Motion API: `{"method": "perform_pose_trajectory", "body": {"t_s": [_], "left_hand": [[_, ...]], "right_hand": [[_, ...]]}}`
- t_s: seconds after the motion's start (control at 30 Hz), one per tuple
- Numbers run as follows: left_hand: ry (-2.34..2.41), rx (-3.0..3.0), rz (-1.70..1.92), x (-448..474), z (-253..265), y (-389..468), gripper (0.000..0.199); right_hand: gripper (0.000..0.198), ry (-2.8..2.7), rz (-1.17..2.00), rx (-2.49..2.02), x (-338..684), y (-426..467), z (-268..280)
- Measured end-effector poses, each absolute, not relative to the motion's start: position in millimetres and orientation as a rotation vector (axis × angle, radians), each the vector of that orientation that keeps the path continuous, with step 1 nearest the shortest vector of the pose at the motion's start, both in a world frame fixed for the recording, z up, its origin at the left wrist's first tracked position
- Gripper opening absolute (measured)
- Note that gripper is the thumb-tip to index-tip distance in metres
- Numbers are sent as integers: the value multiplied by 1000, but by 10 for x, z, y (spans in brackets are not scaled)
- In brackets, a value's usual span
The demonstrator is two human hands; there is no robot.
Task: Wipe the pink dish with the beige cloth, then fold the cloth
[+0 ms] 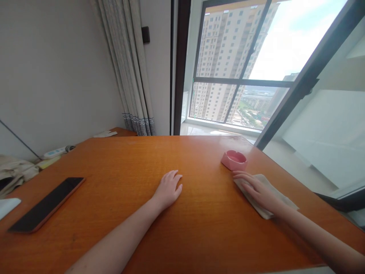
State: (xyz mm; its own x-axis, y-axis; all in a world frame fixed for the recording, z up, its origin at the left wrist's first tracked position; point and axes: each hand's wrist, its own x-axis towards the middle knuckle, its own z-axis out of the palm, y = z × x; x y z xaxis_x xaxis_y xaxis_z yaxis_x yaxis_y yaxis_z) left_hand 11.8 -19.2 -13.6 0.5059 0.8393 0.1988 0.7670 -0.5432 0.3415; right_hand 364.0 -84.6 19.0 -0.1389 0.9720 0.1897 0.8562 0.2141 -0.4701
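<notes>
My left hand rests palm down on the orange-brown wooden table, its fingers slightly spread and nothing in them. To its right, a folded pale cloth lies on the tabletop. My right hand is laid flat over the cloth, fingers stretched out toward its left edge. Just beyond those fingertips stands a pink ashtray with an angular outer wall and a round hollow. The palm side of both hands is hidden.
A long black object with a reddish edge lies on the table's left side. Beyond the left edge are a power strip and crumpled fabric. A grey curtain hangs behind. A dark-framed glass door flanks the right edge.
</notes>
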Motion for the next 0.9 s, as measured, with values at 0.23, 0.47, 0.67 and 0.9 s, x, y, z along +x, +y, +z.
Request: {"method": "perform_pose_trajectory", "body": {"t_s": [0.23, 0.47, 0.67, 0.9], "left_hand": [[1497, 2581, 593, 272, -116, 16, 19], [1630, 2555, 412, 370, -130, 250, 26], [1554, 2580, 459, 344, -129, 206, 22], [1549, 2550, 521, 350, -111, 183, 23]], "right_hand": [[39, -1921, 527, -1333, 2311, -221, -106], [31, -1923, 401, -1447, 1533, 168, -266], [26, -1949, 421, -1375, 1620, 119, -214], [23, -1970, 399, -1333, 1611, 112, -256]]}}
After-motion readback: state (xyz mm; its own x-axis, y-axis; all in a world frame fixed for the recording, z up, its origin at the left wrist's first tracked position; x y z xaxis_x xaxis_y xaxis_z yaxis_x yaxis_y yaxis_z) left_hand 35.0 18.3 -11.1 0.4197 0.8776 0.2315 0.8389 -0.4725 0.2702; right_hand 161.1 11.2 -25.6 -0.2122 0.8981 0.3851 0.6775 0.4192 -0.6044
